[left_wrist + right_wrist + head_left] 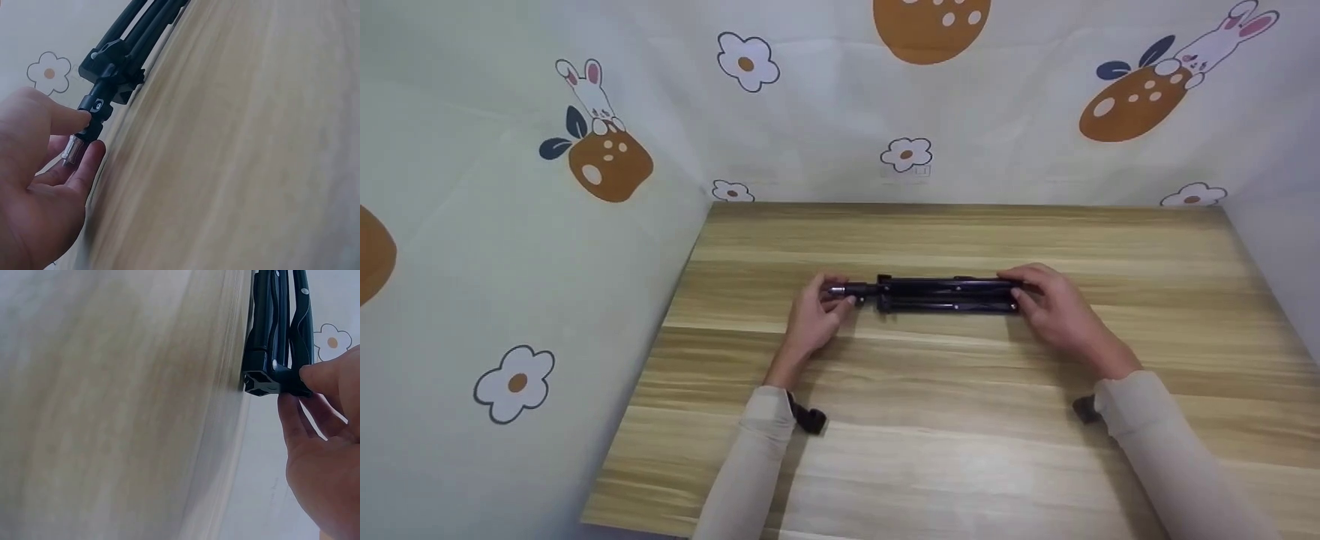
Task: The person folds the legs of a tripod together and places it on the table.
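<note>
A folded black tripod stand lies crosswise over the wooden table, its legs together. At its left end, my left hand pinches the narrow black collar below a silver screw tip, thumb on top and fingers beneath. My right hand grips the right end of the folded legs between thumb and fingers. In the right wrist view the thumb presses one leg near the square open foot end. Black hubs and joints show close to the left hand in the left wrist view.
The light wooden table runs back to a pale wall covering printed with flowers, rabbits and orange fruit. The same covering borders the left and right sides. Dark wrist-worn cameras hang under both sleeves.
</note>
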Motion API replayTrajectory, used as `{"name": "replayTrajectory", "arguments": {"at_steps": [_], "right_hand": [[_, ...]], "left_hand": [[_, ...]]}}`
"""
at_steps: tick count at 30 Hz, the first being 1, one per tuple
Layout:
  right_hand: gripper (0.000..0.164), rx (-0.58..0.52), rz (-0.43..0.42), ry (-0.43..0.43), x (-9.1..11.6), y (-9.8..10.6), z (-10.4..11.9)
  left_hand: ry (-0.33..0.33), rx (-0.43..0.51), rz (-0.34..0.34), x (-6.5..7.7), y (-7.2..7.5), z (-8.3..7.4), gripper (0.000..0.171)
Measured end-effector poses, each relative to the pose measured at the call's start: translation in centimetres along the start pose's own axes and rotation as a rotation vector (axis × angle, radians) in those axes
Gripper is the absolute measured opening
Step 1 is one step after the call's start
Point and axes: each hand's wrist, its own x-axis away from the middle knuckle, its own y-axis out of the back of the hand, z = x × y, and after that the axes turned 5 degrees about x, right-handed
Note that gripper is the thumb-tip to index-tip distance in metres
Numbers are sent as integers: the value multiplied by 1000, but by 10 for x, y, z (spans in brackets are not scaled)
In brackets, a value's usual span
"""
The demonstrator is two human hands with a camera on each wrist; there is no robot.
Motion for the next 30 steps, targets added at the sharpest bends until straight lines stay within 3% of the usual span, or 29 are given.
{"name": "replayTrajectory", "arguments": {"at_steps": [12,22,26,30], "right_hand": [[35,-54,-10,2,-2,-3,-1],[32,-85,-19,17,-2,-5,0],[31,-102,5,-20,-4,-4,1],[31,-57,-5,-38,-9,3,4]], "left_hand": [[-8,-35,-8,-1,-1,4,36],[-2,-8,7,-2,-1,2,36],[4,-56,29,-5,1,-1,37],[-34,-182,70,-14,6,-12,38]]}}
